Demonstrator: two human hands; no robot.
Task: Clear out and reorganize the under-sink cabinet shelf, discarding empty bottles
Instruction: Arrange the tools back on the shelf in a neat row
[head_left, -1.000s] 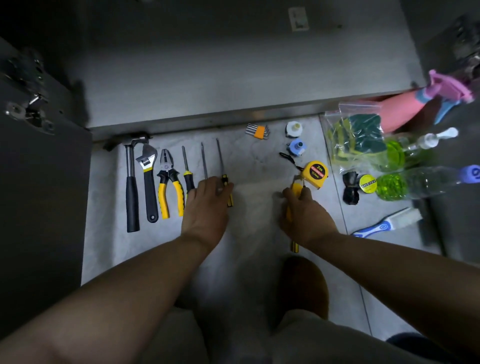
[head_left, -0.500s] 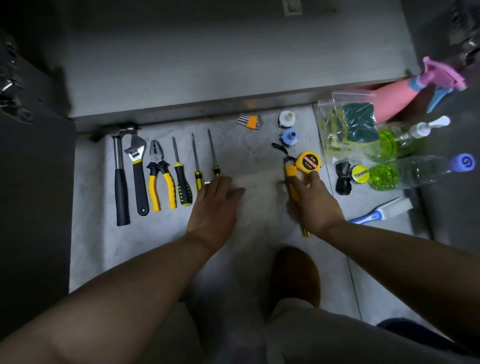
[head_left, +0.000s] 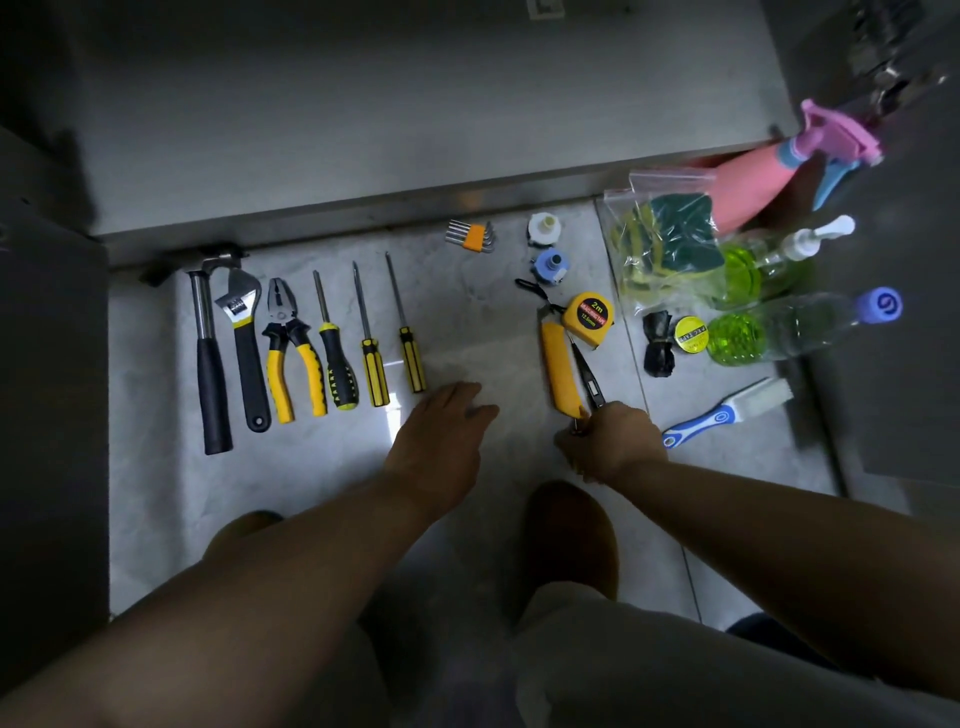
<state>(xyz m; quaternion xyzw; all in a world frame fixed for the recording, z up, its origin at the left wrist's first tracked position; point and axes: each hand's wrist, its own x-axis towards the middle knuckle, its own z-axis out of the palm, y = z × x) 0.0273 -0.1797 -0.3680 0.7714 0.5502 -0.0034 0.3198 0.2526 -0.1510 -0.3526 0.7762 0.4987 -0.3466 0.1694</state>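
Pale tiled floor (head_left: 467, 322) in front of a steel cabinet shelf (head_left: 415, 130), gear spread out.
At 9 o'clock, in one row: hammer (head_left: 208, 364), wrench (head_left: 247, 353), pliers (head_left: 291, 353), three screwdrivers (head_left: 371, 364). Three bottles lie at 2 o'clock by a bag of sponges (head_left: 665, 244): pink spray bottle (head_left: 753, 187), green-filled pump bottle (head_left: 753, 265), clear blue-capped bottle (head_left: 789, 325). Left hand (head_left: 441, 441) lies flat and loose over the tile; right hand (head_left: 615, 441) grips the near ends of a yellow knife (head_left: 558, 369) and thin dark tool (head_left: 589, 379).
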